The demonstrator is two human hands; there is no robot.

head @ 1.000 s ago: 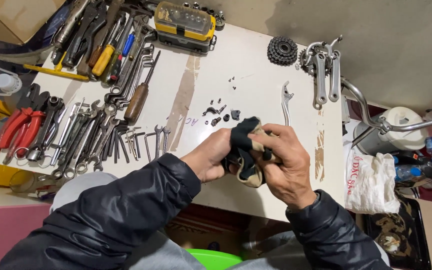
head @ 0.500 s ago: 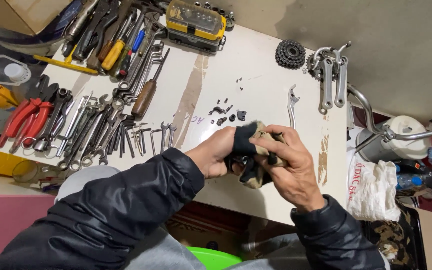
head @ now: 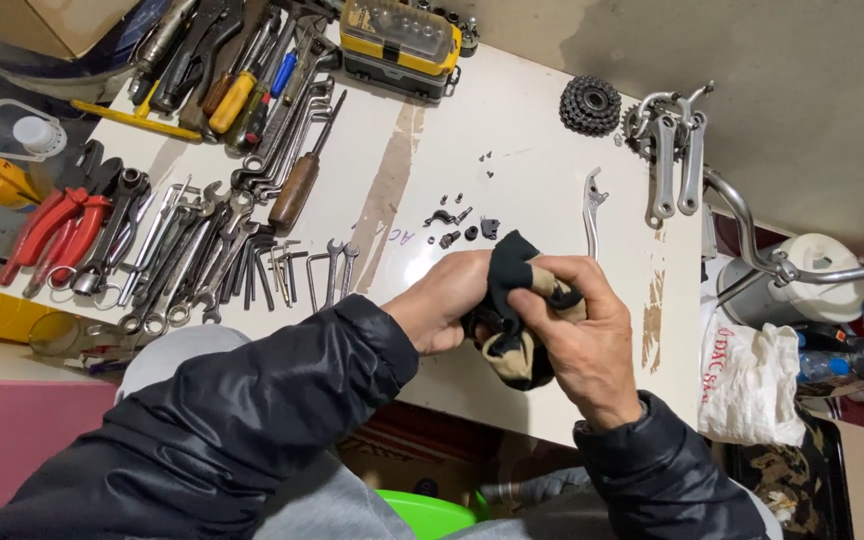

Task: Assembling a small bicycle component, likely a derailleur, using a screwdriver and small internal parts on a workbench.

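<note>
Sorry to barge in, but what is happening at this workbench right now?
A person in a dark jacket holds a grimy black-and-tan rag in both hands, left hand and right hand, over the white table. Small dark parts lie just beyond; wrenches, a brake lever and a cog cluster lie around.

Both arms reach forward in dark sleeves, left hand [head: 444, 305] and right hand [head: 580, 335] curled closed, fingers meeting.
</note>
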